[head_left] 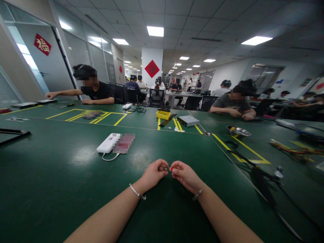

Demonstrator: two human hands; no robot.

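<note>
Both of my hands meet just above the green table (106, 192), fingertips almost touching. My left hand (153, 173) pinches a small shiny metal piece (166, 168), too small for me to name. Between the thumb and fingers of my right hand (186, 173) is a small orange-red piece (171, 168), mostly covered by the fingertips. Whether the two pieces are joined or only close together I cannot tell. A white power bank (108, 143) with a short white cable lies ahead and to the left, beside a blurred-out reddish item (124, 143).
Ahead stand a yellow bin (163, 115) and a grey metal box (188, 120). A metal dish (238, 131), black cables (260, 179) and coloured wires (291, 148) lie to the right. A black frame (14, 135) is at far left. Two people sit across the table.
</note>
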